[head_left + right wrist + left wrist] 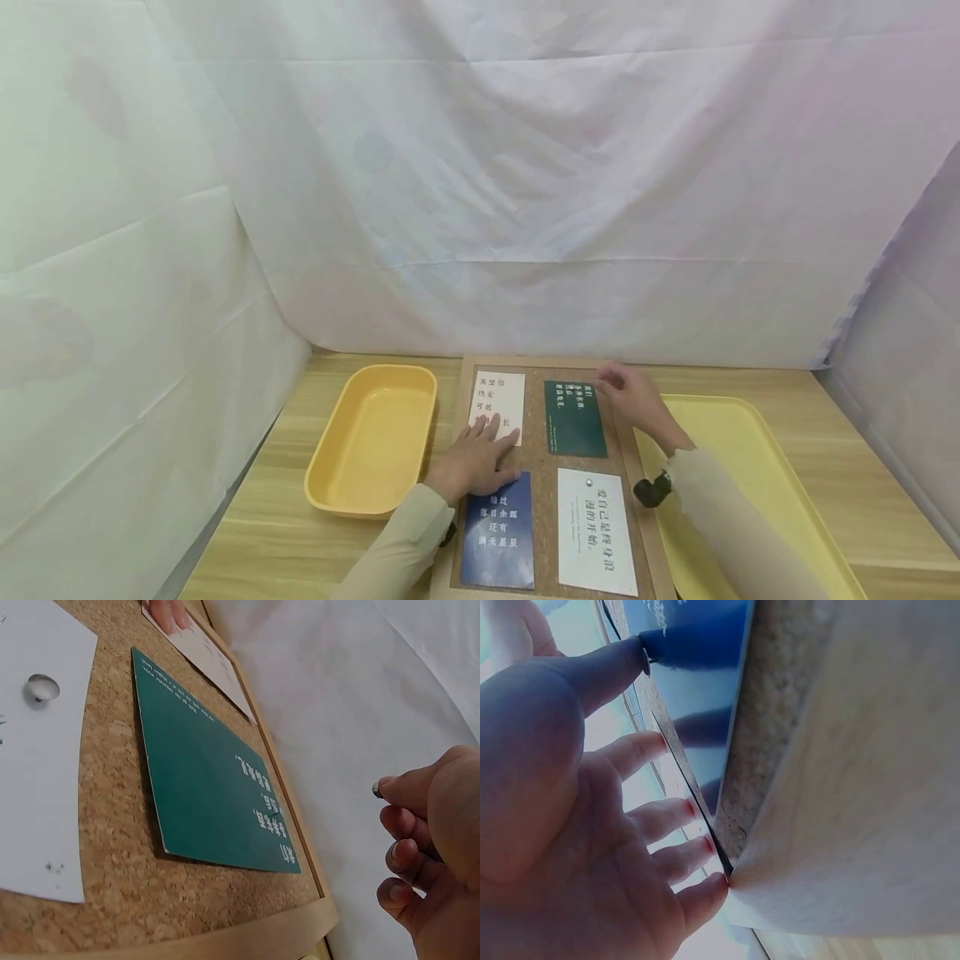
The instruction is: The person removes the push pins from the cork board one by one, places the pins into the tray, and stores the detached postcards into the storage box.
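Got a silver pin (376, 790) pinched at the fingertips of the right hand (637, 402), up by the green card (573, 421) at 1 o'clock on the board (536, 417) but not touching it; probably held that way to keep the point free. Got the left hand (476, 462) spread wide toward 11, resting partly on the red-lettered card (498, 396), likely for steadiness. Can spot another pin (43, 688) on the white card (598, 533) at 5, presumably to fix it down. Also got a tray (727, 442) at 3, maybe for easy reach.
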`<state>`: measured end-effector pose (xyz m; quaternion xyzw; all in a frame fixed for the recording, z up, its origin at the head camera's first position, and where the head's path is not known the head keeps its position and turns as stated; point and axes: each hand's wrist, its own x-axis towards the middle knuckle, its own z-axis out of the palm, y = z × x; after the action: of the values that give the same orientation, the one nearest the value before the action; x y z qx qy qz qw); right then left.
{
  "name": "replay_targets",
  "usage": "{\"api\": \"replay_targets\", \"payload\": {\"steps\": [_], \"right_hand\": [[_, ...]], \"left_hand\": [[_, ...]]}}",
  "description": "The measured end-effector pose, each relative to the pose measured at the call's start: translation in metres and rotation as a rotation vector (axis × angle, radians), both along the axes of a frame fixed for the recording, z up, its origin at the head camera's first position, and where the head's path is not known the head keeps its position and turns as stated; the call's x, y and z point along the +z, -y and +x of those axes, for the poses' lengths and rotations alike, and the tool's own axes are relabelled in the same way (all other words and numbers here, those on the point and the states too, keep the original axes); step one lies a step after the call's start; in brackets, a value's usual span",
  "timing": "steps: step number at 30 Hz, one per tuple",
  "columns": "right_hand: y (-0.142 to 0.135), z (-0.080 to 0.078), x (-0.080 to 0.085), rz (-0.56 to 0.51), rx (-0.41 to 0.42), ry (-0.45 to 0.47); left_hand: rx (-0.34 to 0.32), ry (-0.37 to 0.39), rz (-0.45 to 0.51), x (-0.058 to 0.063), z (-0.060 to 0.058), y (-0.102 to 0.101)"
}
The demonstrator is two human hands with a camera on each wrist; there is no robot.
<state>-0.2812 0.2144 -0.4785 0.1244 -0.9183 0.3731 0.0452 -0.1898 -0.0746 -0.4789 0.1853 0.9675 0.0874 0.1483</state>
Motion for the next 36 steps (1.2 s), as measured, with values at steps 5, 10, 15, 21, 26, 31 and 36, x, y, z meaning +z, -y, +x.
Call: {"api": "replay_targets", "payload": {"steps": [5,10,15,21,26,31,36], "right_hand": [[-0.004,0.000,-0.002,-0.005,-0.009,-0.008],[-0.010,0.001,-0.003,-0.008,-0.015,0.001],[-0.023,0.004,-0.006,0.011,-0.012,-0.013],[-0.038,0.004,-0.012,0.040,-0.007,-0.023],[-0.049,0.002,-0.015,0.054,-0.004,-0.049],[-0.056,0.001,-0.016,0.056,-0.004,-0.060],[-0.061,0.001,-0.018,0.053,-0.015,-0.052]], "left_hand": [[0.003,-0.001,-0.005,-0.001,0.000,0.001],[0.003,-0.006,-0.002,-0.002,-0.001,0.001],[0.006,-0.003,0.002,-0.001,-0.001,0.000],[0.008,-0.003,0.009,0.000,0.000,0.000],[0.007,0.000,0.010,-0.001,0.000,-0.001],[0.010,0.002,0.004,-0.001,0.000,-0.002],[0.008,-0.001,-0.001,-0.001,-0.001,-0.003]]}}
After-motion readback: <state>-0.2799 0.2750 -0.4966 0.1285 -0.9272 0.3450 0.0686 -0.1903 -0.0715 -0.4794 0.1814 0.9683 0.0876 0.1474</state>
